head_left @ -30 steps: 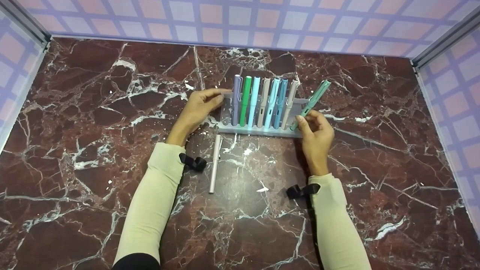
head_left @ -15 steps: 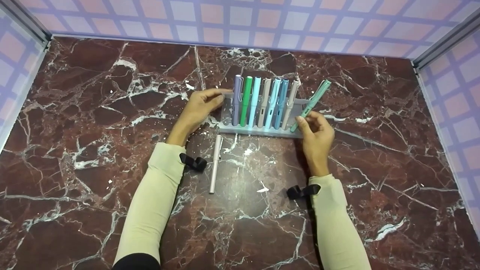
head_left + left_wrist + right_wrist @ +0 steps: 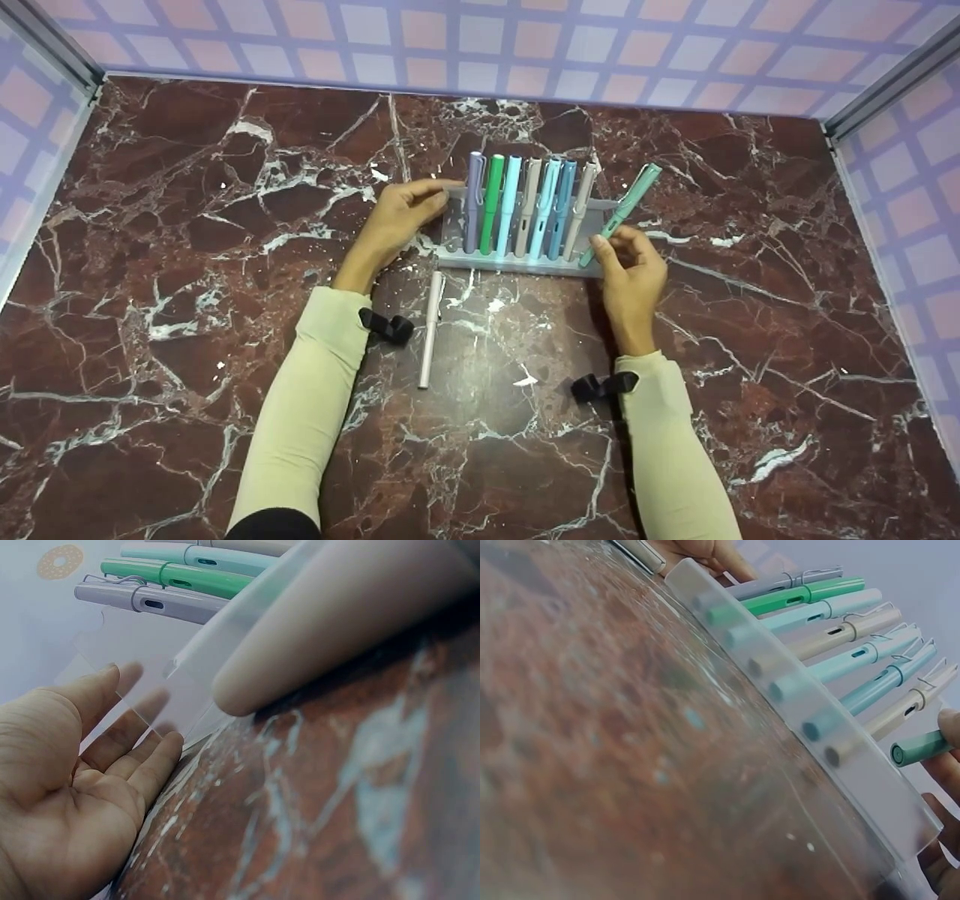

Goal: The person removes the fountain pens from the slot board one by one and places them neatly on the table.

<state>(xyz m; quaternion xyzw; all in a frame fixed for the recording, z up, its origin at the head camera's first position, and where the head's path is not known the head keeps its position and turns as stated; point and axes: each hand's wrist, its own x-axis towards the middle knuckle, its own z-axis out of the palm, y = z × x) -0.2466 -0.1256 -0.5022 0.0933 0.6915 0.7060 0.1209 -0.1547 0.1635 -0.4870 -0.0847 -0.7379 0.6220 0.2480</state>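
Observation:
A clear pen stand (image 3: 480, 262) holds several capped pens upright in a row, from a purple pen (image 3: 474, 202) and a green pen (image 3: 492, 204) at the left to a beige pen (image 3: 580, 210) at the right. My left hand (image 3: 394, 219) pinches the stand's left edge, thumb in front and fingers seen through the clear panel (image 3: 139, 652) in the left wrist view. With thumb and fingers, my right hand (image 3: 634, 277) grips a teal-green pen (image 3: 637, 192) near its lower end. That pen leans right at the stand's right end. Its end (image 3: 901, 753) appears apart from the stand's strip in the right wrist view.
One pale pinkish pen (image 3: 430, 334) lies on the marbled table (image 3: 510, 465) in front of the stand's left end. Checked panels (image 3: 480, 45) wall the table at the back and both sides. Black straps (image 3: 386, 326) protrude from both wrists.
Very little differs. My right hand and the teal-green pen have shifted slightly toward me. The left hand keeps its hold on the stand.

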